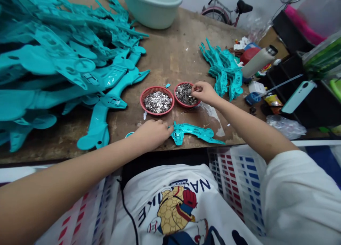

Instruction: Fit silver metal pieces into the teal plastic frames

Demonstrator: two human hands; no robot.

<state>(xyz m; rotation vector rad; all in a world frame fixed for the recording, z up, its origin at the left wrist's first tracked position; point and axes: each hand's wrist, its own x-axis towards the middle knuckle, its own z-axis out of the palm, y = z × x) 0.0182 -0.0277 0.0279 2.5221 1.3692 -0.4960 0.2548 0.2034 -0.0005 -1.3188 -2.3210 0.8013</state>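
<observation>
My left hand is closed on a long, curved teal plastic part lying near the table's front edge. The hand covers the part's middle, and a bit of its left end shows beyond it. Over the right rim of a small red basket is my right hand, its fingers pinched together. Whatever sits between those fingertips is hidden or too small to name. Small dark metal pieces fill that basket. Just left of it, a slightly larger red basket holds shiny flat metal pieces.
A big pile of teal plastic parts covers the left side. More teal parts lie stacked at the right, near a bottle and a phone. A pale green tub stands at the back of the wooden table.
</observation>
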